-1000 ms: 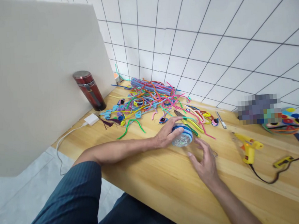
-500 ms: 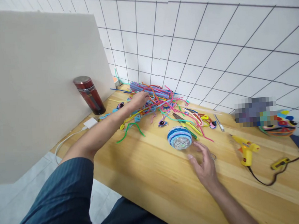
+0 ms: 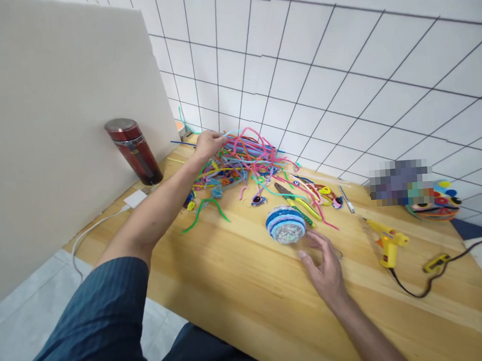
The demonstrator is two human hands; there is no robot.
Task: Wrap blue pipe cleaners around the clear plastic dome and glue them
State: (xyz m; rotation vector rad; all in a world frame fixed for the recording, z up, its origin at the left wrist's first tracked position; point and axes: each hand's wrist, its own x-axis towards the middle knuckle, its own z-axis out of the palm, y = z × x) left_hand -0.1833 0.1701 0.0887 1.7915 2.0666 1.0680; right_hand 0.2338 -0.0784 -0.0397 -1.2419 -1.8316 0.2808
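My left hand is at the back of the table, fingers pinched on the end of a light blue pipe cleaner. Under and beside it lies a tangled heap of colourful pipe cleaners. A ball-shaped piece banded in blue, white and lilac, with a sparkly clear part facing me, sits in the middle of the table. Just to its right, my right hand rests with thumb and fingers apart, holding nothing; whether a fingertip touches the ball I cannot tell.
Pliers with yellow-green handles lie behind the ball. A yellow glue gun with its cord is at the right, near a utility knife. A dark red flask stands at the left by a white panel. A tiled wall closes the back.
My left hand has moved back and left across the heap, drawing up a light blue pipe cleaner; pink strands now arch higher. My right hand stays beside the ball. The view has shifted slightly.
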